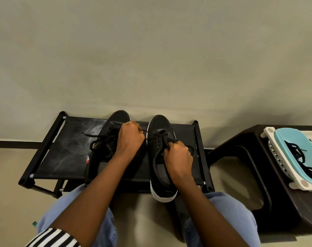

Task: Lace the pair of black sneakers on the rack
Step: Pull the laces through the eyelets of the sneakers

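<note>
Both hands fisted on lace

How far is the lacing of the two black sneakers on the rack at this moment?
Both sneakers stand on the rack. The left sneaker already carries a lace, its ends loose. In hand: the left hand and right hand each pinch an end of the lace on the right sneaker. Left: finishing its upper eyelets; more laces lie in the basket.
</note>
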